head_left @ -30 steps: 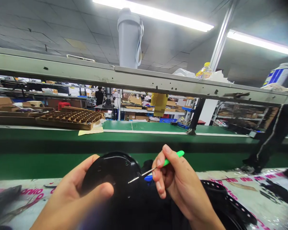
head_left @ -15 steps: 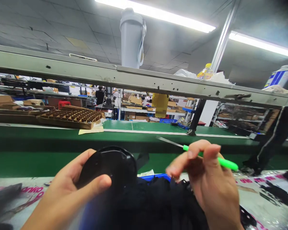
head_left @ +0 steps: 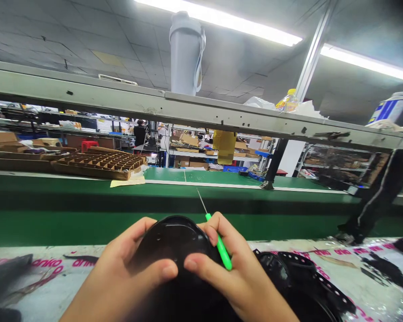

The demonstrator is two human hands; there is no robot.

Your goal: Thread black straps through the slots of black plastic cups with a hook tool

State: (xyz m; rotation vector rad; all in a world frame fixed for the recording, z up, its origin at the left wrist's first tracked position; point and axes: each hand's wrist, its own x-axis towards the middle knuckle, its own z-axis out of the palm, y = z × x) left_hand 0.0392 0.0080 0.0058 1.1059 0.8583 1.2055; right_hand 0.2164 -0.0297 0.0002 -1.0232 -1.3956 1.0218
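Between both hands is a glossy black, rounded part [head_left: 177, 237], its curved rim facing away from me and its lower side lost in dark blur. My left hand [head_left: 121, 268] grips its left side, thumb lying across the face. My right hand [head_left: 228, 268] is closed on the right side, its thumb also on the face near the left thumb. Held in the right hand's fingers too is a slim green-handled tool [head_left: 223, 253]; its thin metal tip points up and away, clear of the part.
Black parts with perforated strips [head_left: 302, 277] lie right of my hands on the plastic-covered bench [head_left: 362, 268]. Beyond runs a green surface [head_left: 87, 228] with a divided cardboard tray [head_left: 100, 163]. Overhead, a shelf [head_left: 201, 105] bears a grey tumbler [head_left: 185, 56] and bottles.
My right hand has come left with the green-handled tool and taken hold of the black part's right side. The tool has swung more upright. My left hand and the part have shifted slightly right.
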